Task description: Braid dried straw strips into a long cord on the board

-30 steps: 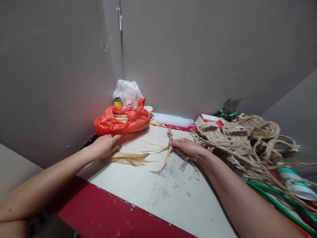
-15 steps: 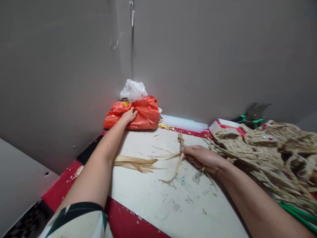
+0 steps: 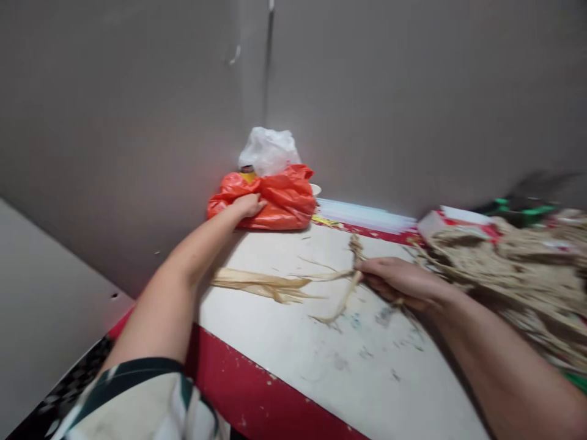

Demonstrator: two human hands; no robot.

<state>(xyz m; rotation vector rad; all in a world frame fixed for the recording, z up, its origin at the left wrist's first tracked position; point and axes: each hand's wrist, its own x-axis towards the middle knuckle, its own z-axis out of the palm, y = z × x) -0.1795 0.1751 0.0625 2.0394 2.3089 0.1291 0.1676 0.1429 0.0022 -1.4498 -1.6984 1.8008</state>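
At the far end of the board, my left hand point(image 3: 250, 205) is on the front of a crumpled orange plastic bag point(image 3: 288, 198), its fingers curled against the plastic; the fingertips are partly hidden. My right hand point(image 3: 389, 278) pinches a short braid of dry, straw-coloured plant strips point(image 3: 356, 247). The braided knot points away from me, and loose ends point(image 3: 337, 313) spread left over the board. A flat bundle of pale dried strips point(image 3: 261, 284), resembling husk, lies on the board between my arms, its left end behind my left forearm.
A white plastic bag point(image 3: 269, 150) and a yellow-banded jar point(image 3: 247, 173) are at the orange bag. Clear sticks point(image 3: 367, 215) lie along the wall. Coiled braided cord point(image 3: 518, 263) heaps at right, near a red-and-white box point(image 3: 452, 221). The white board point(image 3: 293, 342) rests on a red table point(image 3: 247, 391).
The view has swung a little left and down, so everything sits further right and higher. My left hand stays at the orange bag, and my right hand still pinches the braid.
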